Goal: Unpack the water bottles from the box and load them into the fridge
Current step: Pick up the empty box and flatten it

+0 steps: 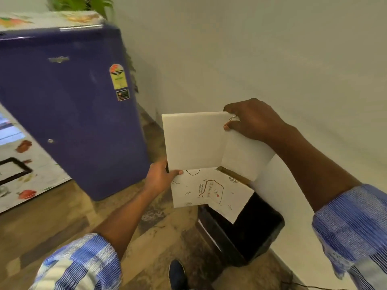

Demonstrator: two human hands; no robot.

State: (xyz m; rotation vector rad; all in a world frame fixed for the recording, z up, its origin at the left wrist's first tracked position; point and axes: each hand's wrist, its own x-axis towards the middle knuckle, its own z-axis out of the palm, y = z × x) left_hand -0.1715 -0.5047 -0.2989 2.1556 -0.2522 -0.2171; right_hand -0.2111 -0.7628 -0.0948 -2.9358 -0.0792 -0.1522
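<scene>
Head view: the white cardboard box (209,191) is at frame centre, over a dark stool (257,231). Left hand (161,176) fingers (177,172) grip its left edge. Right hand (253,120) fingers (228,127) pinch the raised flap (192,141) at its upper right corner. The shut purple fridge (69,105) stands upper left, nearer the left hand. No bottles show.

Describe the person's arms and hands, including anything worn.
The left sleeve and right sleeve are blue-and-white striped shirt cloth, pushed back off the forearms. The left hand wears nothing visible; the right hand shows a small silvery ring, it seems.
</scene>
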